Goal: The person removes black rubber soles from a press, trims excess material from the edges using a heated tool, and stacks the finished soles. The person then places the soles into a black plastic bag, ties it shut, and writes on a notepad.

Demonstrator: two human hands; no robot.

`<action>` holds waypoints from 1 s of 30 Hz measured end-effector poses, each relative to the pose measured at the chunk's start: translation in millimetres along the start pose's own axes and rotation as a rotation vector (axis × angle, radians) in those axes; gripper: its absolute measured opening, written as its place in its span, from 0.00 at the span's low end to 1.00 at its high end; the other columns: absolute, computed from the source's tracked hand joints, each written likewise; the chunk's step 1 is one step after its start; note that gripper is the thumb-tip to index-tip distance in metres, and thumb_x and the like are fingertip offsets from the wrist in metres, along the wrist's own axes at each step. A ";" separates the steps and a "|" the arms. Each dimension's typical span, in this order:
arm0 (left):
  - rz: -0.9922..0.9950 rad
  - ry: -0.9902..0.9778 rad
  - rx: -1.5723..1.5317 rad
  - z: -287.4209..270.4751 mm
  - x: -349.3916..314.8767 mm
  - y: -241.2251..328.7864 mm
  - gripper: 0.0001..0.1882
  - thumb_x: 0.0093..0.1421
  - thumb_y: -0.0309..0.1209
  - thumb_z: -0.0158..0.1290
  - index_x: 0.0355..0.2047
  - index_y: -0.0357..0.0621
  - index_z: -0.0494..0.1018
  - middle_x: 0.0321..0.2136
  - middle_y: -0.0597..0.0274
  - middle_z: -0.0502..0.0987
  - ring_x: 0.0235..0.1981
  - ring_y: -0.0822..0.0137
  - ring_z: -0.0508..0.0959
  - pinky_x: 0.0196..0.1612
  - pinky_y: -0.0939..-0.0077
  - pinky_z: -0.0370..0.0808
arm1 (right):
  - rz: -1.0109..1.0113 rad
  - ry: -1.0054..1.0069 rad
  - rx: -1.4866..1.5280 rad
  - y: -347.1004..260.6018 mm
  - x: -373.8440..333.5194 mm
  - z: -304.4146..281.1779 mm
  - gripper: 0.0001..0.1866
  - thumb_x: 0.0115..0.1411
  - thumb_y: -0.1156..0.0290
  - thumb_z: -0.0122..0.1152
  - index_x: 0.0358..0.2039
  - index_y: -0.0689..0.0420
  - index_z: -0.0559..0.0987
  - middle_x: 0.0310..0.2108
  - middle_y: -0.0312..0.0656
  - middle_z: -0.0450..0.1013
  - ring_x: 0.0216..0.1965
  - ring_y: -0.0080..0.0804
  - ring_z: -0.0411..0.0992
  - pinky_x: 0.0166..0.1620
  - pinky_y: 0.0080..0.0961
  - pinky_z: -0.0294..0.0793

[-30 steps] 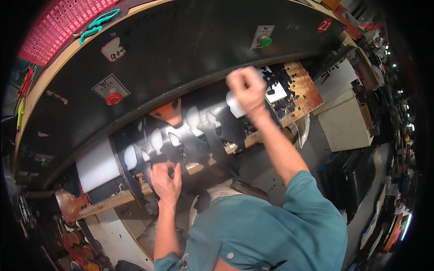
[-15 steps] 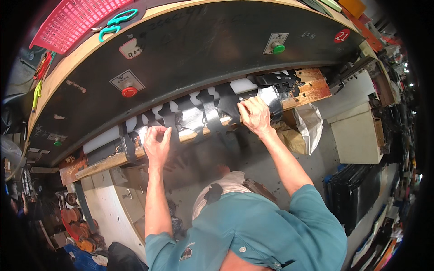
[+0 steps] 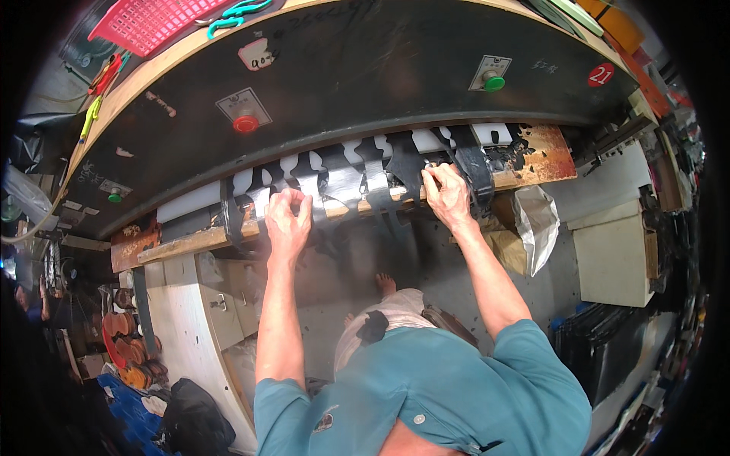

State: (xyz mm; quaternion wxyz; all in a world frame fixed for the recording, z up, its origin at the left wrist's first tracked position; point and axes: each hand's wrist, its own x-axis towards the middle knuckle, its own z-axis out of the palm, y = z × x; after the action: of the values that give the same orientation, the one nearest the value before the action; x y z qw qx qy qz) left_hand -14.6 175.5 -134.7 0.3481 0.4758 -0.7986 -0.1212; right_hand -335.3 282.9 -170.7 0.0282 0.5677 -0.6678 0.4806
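A thin black sheet with cut-out gaps (image 3: pixel 370 175) lies over a white board (image 3: pixel 190 199) in the slot of a dark machine. Its ragged strips hang over the front wooden edge. My left hand (image 3: pixel 287 222) is closed in a pinch on one strip left of the middle. Farther right, my right hand (image 3: pixel 449 196) pinches the sheet close to its right end, fingertips bent down on it. A loose dark flap (image 3: pixel 476 178) of the sheet droops beside that hand. Both hands hide the exact spots they grip.
The machine's dark front (image 3: pixel 334 83) carries a red button (image 3: pixel 245 124) and a green button (image 3: pixel 494 81). Black scraps lie on the worn wooden board (image 3: pixel 547 156) at right. Below hangs a crumpled pale bag (image 3: pixel 534 228). Teal-handled scissors (image 3: pixel 239 15) and a pink basket (image 3: pixel 152 26) sit on top.
The sheet's right end has come away from the board, baring white surface there and leaving a drooping flap. My right hand has shifted slightly along the sheet. The whole view has also moved.
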 end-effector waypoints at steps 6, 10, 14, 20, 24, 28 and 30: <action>-0.007 0.022 -0.003 1.2 -17.6 0.5 0.06 0.59 0.29 0.64 0.31 0.45 0.76 0.28 0.62 0.80 0.36 0.57 0.78 0.44 0.59 0.69 | 0.009 0.028 0.022 -1.2 -21.8 -5.1 0.04 0.62 0.77 0.67 0.36 0.63 0.84 0.26 0.43 0.75 0.30 0.36 0.74 0.35 0.29 0.73; 0.059 0.002 -0.007 -7.5 -62.3 6.7 0.06 0.59 0.27 0.63 0.33 0.45 0.76 0.28 0.64 0.79 0.36 0.59 0.78 0.43 0.60 0.68 | 0.658 0.000 0.495 -11.7 -53.8 -32.8 0.10 0.68 0.70 0.65 0.32 0.63 0.85 0.25 0.30 0.74 0.25 0.17 0.67 0.30 0.21 0.68; 0.032 -0.194 -0.020 -39.0 -104.3 17.5 0.07 0.59 0.27 0.64 0.33 0.44 0.76 0.28 0.63 0.78 0.37 0.58 0.76 0.44 0.61 0.68 | 0.918 0.284 0.905 -28.4 -60.1 -74.6 0.12 0.71 0.66 0.62 0.43 0.63 0.83 0.24 0.28 0.68 0.23 0.16 0.64 0.28 0.19 0.65; -0.104 -0.540 -0.106 -100.0 -102.0 27.9 0.10 0.66 0.32 0.56 0.35 0.38 0.81 0.31 0.42 0.82 0.33 0.44 0.83 0.37 0.54 0.79 | 0.257 -0.267 0.429 -115.0 -47.6 -23.1 0.35 0.61 0.58 0.72 0.61 0.68 0.73 0.57 0.52 0.73 0.55 0.40 0.76 0.61 0.36 0.75; 0.026 -0.110 -0.254 -83.0 -77.1 10.3 0.13 0.70 0.23 0.48 0.50 0.34 0.78 0.47 0.40 0.82 0.50 0.43 0.82 0.53 0.59 0.78 | 0.094 -0.502 -0.027 -167.4 -46.9 43.0 0.61 0.44 0.44 0.80 0.70 0.67 0.62 0.64 0.71 0.61 0.63 0.62 0.65 0.70 0.49 0.63; 0.095 -0.272 -0.033 -52.8 -94.6 -11.2 0.25 0.68 0.20 0.46 0.66 0.33 0.65 0.65 0.37 0.68 0.71 0.38 0.62 0.73 0.48 0.57 | 0.001 -0.437 -0.279 -197.4 -86.0 68.1 0.59 0.37 0.49 0.81 0.66 0.69 0.68 0.62 0.76 0.53 0.61 0.70 0.57 0.63 0.56 0.63; 0.241 -0.194 0.094 -45.6 -120.8 -13.8 0.28 0.67 0.21 0.48 0.67 0.33 0.62 0.67 0.37 0.66 0.72 0.38 0.60 0.73 0.44 0.56 | 0.050 -0.416 -0.230 -200.8 -100.8 65.8 0.54 0.38 0.53 0.77 0.65 0.63 0.70 0.65 0.74 0.54 0.62 0.70 0.58 0.67 0.54 0.61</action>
State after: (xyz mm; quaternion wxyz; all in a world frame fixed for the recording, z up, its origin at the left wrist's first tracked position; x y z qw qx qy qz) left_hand 62.1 276.6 -162.0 0.2585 0.3784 -0.8846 -0.0867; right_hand -108.6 333.7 -142.4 -0.0574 0.6308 -0.7234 0.2748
